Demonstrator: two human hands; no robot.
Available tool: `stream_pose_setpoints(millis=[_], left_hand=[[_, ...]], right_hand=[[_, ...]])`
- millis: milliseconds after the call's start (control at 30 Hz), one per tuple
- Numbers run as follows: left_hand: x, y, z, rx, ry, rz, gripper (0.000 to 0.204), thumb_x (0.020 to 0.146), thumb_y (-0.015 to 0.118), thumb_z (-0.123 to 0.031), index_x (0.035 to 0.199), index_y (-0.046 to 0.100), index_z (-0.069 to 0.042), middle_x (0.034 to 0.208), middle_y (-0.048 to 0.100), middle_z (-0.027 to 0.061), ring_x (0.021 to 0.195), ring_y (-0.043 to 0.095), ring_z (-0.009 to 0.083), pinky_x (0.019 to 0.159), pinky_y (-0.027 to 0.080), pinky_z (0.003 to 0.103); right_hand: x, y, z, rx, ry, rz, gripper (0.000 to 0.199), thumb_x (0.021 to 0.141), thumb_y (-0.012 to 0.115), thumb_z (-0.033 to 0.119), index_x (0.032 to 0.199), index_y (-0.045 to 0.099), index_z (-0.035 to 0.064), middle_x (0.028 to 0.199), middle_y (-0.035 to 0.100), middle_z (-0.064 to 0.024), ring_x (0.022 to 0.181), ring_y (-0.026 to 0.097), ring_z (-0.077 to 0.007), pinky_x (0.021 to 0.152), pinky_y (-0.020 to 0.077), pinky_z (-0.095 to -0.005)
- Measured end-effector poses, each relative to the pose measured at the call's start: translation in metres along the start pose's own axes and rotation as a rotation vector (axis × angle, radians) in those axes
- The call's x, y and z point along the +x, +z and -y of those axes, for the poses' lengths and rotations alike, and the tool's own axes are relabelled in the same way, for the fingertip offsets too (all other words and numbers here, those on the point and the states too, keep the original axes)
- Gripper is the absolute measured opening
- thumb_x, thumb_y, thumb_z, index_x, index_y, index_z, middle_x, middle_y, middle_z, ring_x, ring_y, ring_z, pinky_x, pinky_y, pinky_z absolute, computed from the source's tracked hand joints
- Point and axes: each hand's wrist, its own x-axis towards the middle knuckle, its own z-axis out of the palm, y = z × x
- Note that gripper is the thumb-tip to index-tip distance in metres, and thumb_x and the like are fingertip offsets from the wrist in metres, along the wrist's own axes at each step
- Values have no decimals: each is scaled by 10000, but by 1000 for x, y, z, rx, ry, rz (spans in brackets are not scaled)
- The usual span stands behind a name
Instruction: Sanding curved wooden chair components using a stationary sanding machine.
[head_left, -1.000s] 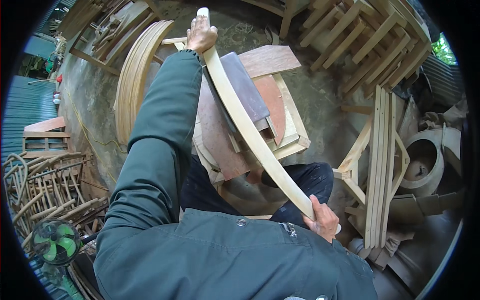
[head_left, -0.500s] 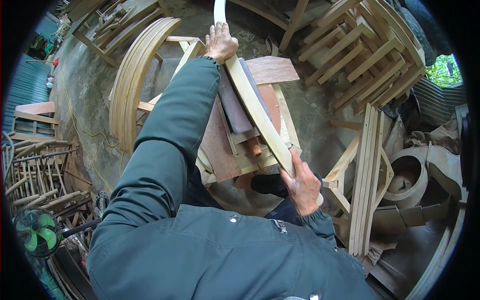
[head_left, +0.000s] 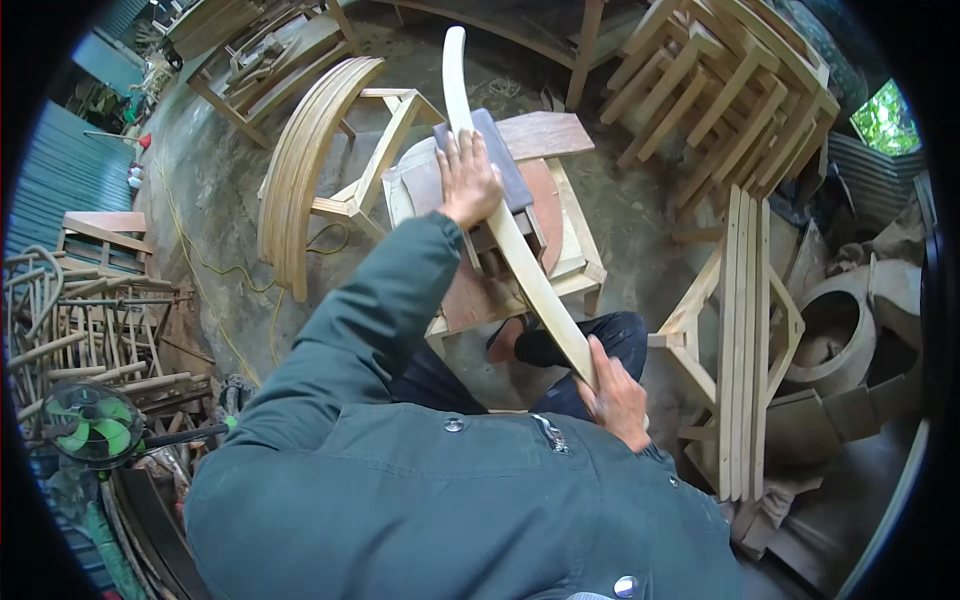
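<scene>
A long, curved, pale wooden slat [head_left: 535, 285] slants from the upper middle down toward my right side. My left hand [head_left: 468, 185] lies flat on its upper part with the fingers stretched out; whether anything is under the palm is hidden. My right hand [head_left: 615, 398] is closed around the near end of the slat, close to my knee. Under the slat is a long dark-grey flat-topped block [head_left: 503, 160], partly covered by my left hand. It sits on a low wooden stand [head_left: 585, 275] with reddish plywood pieces [head_left: 475, 305] on it.
A bundle of curved slats [head_left: 300, 190] leans on a wooden frame [head_left: 385, 150] at left. Stacked wooden frames [head_left: 730, 90] stand at far right. Straight slats [head_left: 740, 350] rest on another frame to my right. A green-bladed fan [head_left: 93, 428] and a yellow cord [head_left: 210, 262] are at left.
My left hand has slid along the slat toward me. My right hand has moved slightly down and right with its end, and the whole view has shifted a little.
</scene>
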Motion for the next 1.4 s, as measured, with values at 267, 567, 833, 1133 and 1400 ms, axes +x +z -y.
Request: stream_pose_setpoints(millis=[267,567,833,1133,1400], left_hand=[[-77,-6,-40,-14,-15,-5,755,947,527,-217,1584,295,114,1675,257,303,1565,184,527,1249,115,697],[36,8,7,-7,36,73,750,974,487,-258,1608,268,76,1698,225,278,1584,163,491,1282,95,625],[131,19,59,-6,166,-4,724,982,508,-292,1583,329,70,1661,309,289,1553,245,508,1267,180,628],[218,37,95,-70,219,-37,717,967,516,-285,1555,359,95,1634,336,318,1515,309,524,1261,248,569],[292,72,144,206,743,-286,200,780,653,-153,803,713,37,979,681,304,1014,638,500,928,497,563]], right_hand=[[-128,-34,-31,83,1,75,812,759,871,194,1502,550,124,900,645,-113,819,690,-295,704,564,-401],[-44,5,-3,126,-105,-157,655,766,871,172,1390,671,176,1041,672,-77,888,676,-270,729,556,-386],[47,24,25,-50,-251,-227,573,859,798,206,1416,664,216,1094,576,-70,933,567,-257,790,434,-395],[129,38,45,-121,-239,-186,582,868,790,193,1435,660,200,1137,574,-96,989,559,-275,833,404,-424],[192,58,56,-212,-261,-192,637,884,764,226,1500,600,216,1153,558,-91,990,540,-277,826,397,-417]])
